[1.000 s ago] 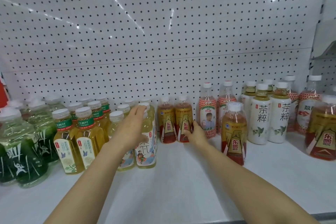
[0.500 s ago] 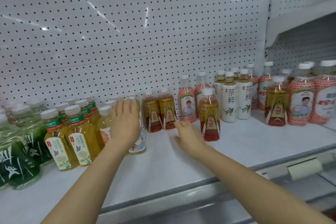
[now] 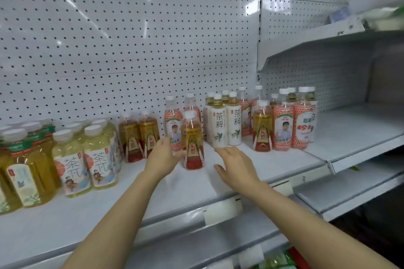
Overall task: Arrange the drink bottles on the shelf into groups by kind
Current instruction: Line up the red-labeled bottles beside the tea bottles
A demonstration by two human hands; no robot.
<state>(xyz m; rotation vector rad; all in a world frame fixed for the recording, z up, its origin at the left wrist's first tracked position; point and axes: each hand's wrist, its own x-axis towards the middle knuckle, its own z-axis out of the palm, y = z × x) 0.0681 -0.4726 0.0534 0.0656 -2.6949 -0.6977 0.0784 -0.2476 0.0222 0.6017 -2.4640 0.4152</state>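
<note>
- Reaching in from both sides, the hands frame one amber bottle with a red-and-gold label [image 3: 192, 144] that stands alone toward the front of the shelf [image 3: 166, 185], ahead of the back rows.
- The left hand [image 3: 162, 156] sits at the bottle's left flank, fingers extended and touching or nearly touching it; whether it has any real hold cannot be told from here. The right hand [image 3: 235, 165] is spread with relaxed fingers, near the bottle's right side but apart from it, holding nothing.
- Its own kind, a pair of matching amber bottles [image 3: 140, 135], stands just to the left against the pegboard; another matching bottle [image 3: 262, 129] sits further right among the red-patterned bottles [image 3: 284, 126].
- Risk one: a sideways push from the left hand alone, applied high on a tall, narrow bottle, could tip it rather than slide it.
- Risk two: if it topples backward it meets the red-patterned bottle with a portrait label [image 3: 173, 125] just behind, and the white-label tea bottles [image 3: 226, 125] stand close enough to be knocked in turn.
- Risk three: the bottle stands nearer the shelf's front lip than the others, so a fumbled grip could send it forward off the edge.
- Risk four: the left forearm passes close to the pale tea bottles [image 3: 87, 157], which an elbow swing could clip.
</note>
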